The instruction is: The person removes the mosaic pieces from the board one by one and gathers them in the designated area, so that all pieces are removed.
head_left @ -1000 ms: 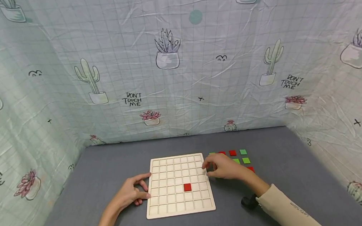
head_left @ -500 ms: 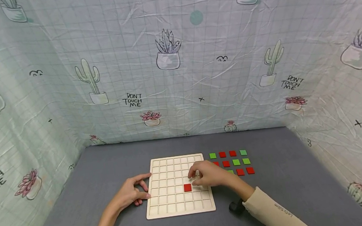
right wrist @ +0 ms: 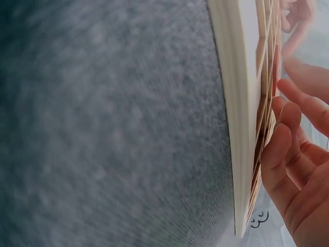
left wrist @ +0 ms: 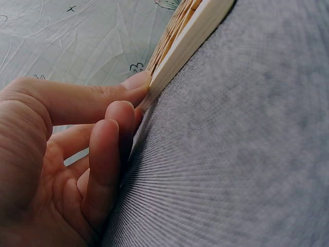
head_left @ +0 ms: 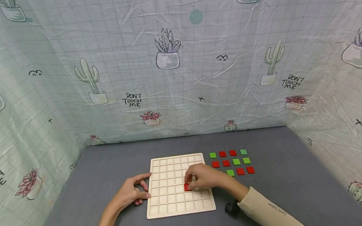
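A wooden grid board (head_left: 168, 209) lies on the grey table. One red square tile (head_left: 186, 188) sits on it, right of the middle and partly covered by my right hand. My right hand (head_left: 204, 175) has its thumb and index finger at this tile and pinches it. In the right wrist view, the tile (right wrist: 276, 72) shows as a thin red strip beside the fingers of my right hand (right wrist: 300, 149). With index finger and thumb spread apart, my left hand (head_left: 130, 192) touches the board's left edge. The left wrist view shows the thumb (left wrist: 97, 100) against that edge.
To the right of the board, rows of loose square tiles lie on the table, including a red tile (head_left: 250, 170), a light green tile (head_left: 212, 155) and a bluish-green tile (head_left: 243, 152). A patterned curtain (head_left: 178, 81) hangs behind and at both sides.
My right hand has moved left from the board's right edge to the red tile on the board, uncovering tiles on the table. My left hand has stayed at the left edge.
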The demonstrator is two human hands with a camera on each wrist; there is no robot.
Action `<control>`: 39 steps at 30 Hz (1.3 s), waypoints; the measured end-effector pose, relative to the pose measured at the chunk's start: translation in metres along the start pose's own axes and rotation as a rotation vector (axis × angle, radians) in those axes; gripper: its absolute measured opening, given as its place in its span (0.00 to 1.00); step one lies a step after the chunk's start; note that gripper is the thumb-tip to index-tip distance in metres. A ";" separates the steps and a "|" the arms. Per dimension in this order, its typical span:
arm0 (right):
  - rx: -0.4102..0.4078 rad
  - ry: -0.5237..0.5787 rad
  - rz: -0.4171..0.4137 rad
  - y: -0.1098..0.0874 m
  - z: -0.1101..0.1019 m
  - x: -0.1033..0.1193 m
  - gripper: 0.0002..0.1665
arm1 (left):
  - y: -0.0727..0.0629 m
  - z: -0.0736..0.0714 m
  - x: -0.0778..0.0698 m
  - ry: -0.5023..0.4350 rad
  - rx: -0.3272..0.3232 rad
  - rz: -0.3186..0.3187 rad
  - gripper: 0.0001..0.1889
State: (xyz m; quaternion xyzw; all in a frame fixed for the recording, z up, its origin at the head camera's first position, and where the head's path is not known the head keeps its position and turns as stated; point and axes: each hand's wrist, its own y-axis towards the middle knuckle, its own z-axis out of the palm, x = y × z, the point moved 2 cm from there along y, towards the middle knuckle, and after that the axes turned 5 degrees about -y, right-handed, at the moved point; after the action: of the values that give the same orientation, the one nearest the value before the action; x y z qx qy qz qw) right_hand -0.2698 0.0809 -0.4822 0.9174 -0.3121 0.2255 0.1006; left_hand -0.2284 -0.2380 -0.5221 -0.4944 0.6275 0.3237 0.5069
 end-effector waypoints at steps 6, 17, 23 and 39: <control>0.004 -0.011 -0.005 0.001 0.001 0.000 0.05 | 0.001 0.001 -0.002 0.001 0.007 0.003 0.43; 0.007 -0.020 0.014 0.003 0.001 0.001 0.09 | 0.003 0.001 -0.003 -0.001 -0.005 0.004 0.44; 0.005 -0.010 0.010 0.003 0.002 0.001 0.09 | 0.004 0.002 -0.001 0.020 -0.014 -0.009 0.43; -0.001 -0.047 0.020 0.001 0.004 0.004 0.11 | 0.002 0.000 0.000 0.017 -0.012 -0.005 0.43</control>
State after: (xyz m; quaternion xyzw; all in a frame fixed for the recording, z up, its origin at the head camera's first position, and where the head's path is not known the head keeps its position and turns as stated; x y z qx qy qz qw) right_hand -0.2665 0.0769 -0.4839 0.9191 -0.3239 0.2048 0.0914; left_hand -0.2300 -0.2376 -0.5223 -0.5017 0.6287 0.3218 0.4994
